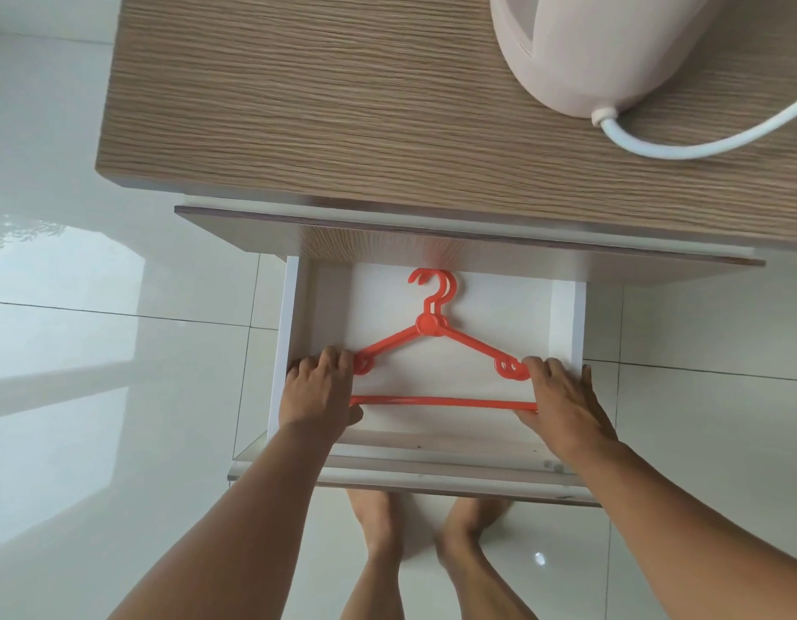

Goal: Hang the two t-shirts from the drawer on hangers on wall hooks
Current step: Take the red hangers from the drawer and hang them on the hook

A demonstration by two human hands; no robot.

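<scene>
Reaching into the open drawer (278, 351) with both hands, we take the orange hangers (430, 326) by their two ends. Left hand (320, 391) curls over the left shoulder end, at the drawer's left wall; right hand (562, 404) grips the right end, with the thumb under the bottom bar, at the right wall. Two hooks show at the top, so it looks like two hangers stacked one on the other, hooks pointing to the drawer's back edge.

Handling, as we judge it: thin moulded plastic, light, stiff, a bit slick. Stacked like this they may slide apart or snag on each other. Holding at both shoulder ends keeps the pair level; one hand at the neck under the hooks would also do, and free the other hand.

Containers: the drawer is pulled out, white inside, and holds only the hangers as far as we see. No t-shirts are visible in it; the part tucked under the tabletop (298, 105) is hidden, so we cannot tell what lies there. Wall hooks are not in view.

On the tabletop, at its far right corner, sits a pale pink appliance (602, 47) with a white cord (700, 147). Bare feet (378, 521) stand on the glossy tiled floor (96, 351) below the drawer front.
</scene>
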